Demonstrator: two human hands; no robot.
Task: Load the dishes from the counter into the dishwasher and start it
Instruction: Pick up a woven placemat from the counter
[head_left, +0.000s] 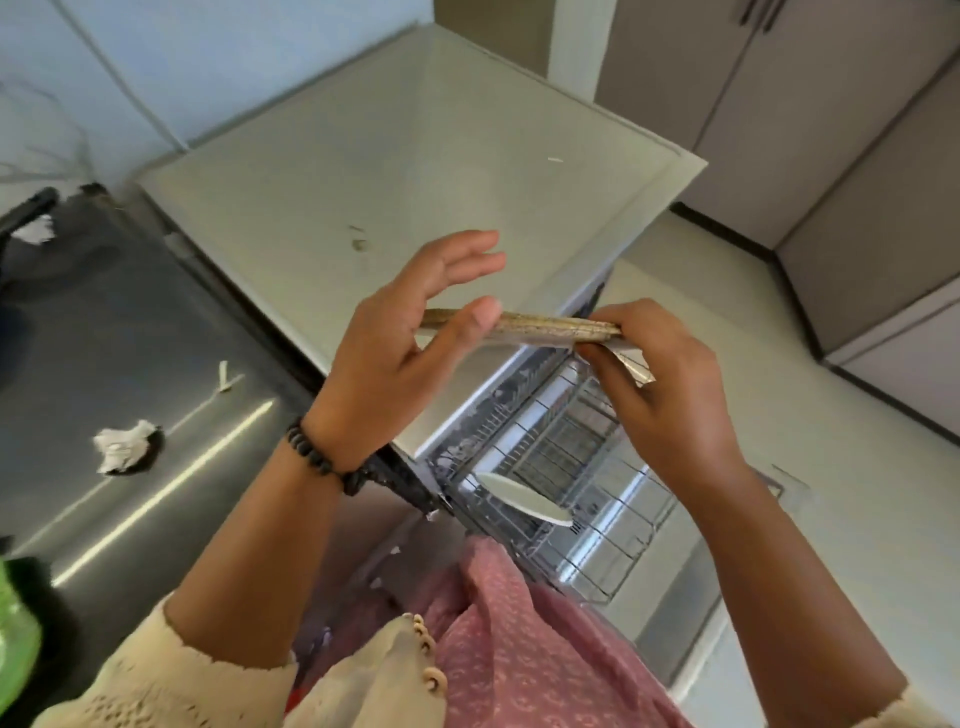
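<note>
Both hands (670, 384) grip plates (545, 325) — edge-on.

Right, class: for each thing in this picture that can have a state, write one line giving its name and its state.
Dishwasher: open, rack out.
Rack: pulled out, one plate in it.
Racked plate: standing on edge.
Held plate: edge-on, above the rack, in both hands.
Left hand: thumb on the rim, fingers straight.
Right hand: grips the plate's right edge.

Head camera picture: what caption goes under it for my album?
Two hands hold a speckled plate above the open dishwasher rack.
</note>
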